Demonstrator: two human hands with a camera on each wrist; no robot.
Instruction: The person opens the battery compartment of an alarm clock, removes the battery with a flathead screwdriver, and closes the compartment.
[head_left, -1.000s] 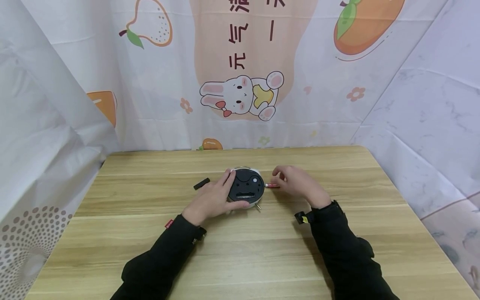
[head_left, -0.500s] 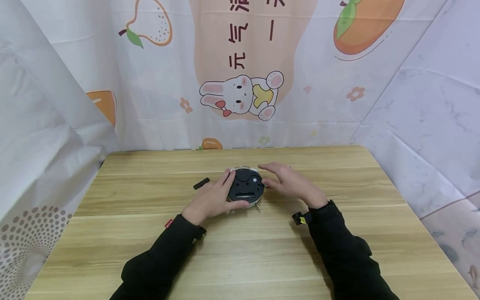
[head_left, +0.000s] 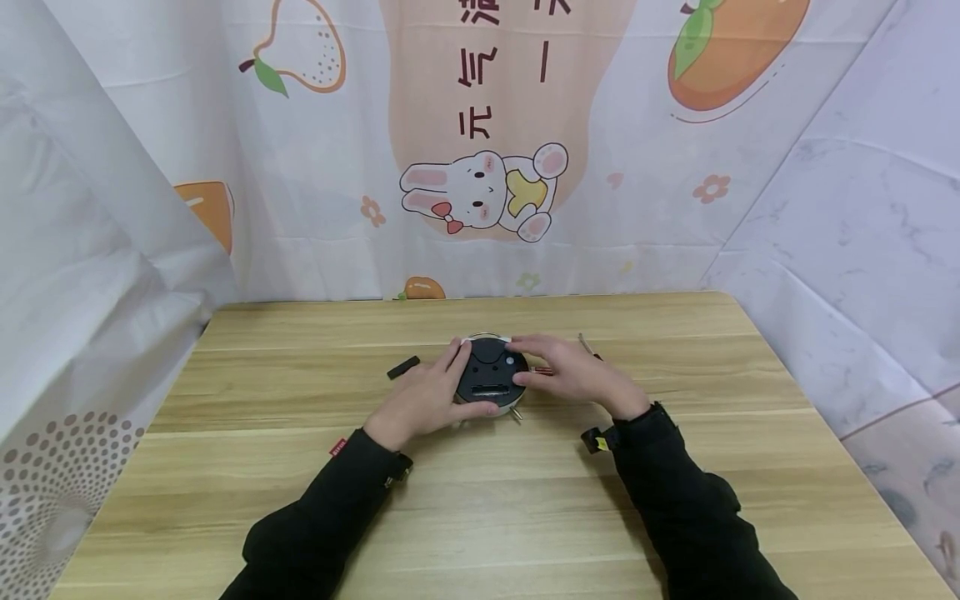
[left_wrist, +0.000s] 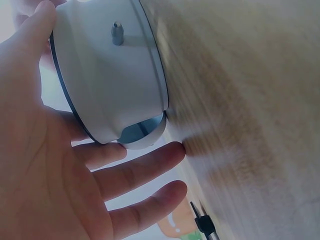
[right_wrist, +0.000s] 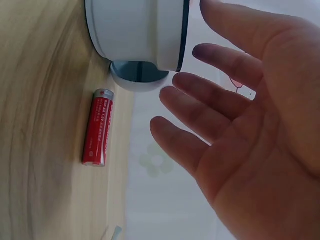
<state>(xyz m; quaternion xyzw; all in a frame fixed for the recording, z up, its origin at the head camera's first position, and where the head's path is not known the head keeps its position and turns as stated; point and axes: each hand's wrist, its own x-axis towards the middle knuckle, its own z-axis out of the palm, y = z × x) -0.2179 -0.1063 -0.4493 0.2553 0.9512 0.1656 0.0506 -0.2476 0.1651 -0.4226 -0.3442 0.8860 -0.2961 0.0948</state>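
The clock (head_left: 489,371) is lying face down near the far middle of the tabletop (head_left: 480,500), its black back facing up and a narrow slot showing in that back toward the near edge. The left hand (head_left: 422,396) is holding the clock from the left, its thumb lying along the near edge and its forefingers resting on the far left part of the rim, while in the left wrist view its other fingers are spreading out past the white case. The right hand (head_left: 570,373) is staying unclosed and gripping nothing, its fingers spreading and its tips reaching over the clock's right edge; whether they are touching it, the pictures are not making clear. A red battery (right_wrist: 97,130) is lying on the tabletop just beside the clock on the right, its silver end pointing toward the case, and in the head view the right hand is partly covering it. A thin metal piece (head_left: 586,342) is poking out beyond the back of the right hand. A small black strip (head_left: 403,367) is lying slantwise left of the clock, near the left hand. Black sleeves (head_left: 318,508) are covering both forearms, and a white cloth (head_left: 315,183) printed with fruit and a rabbit is hanging behind the tabletop.
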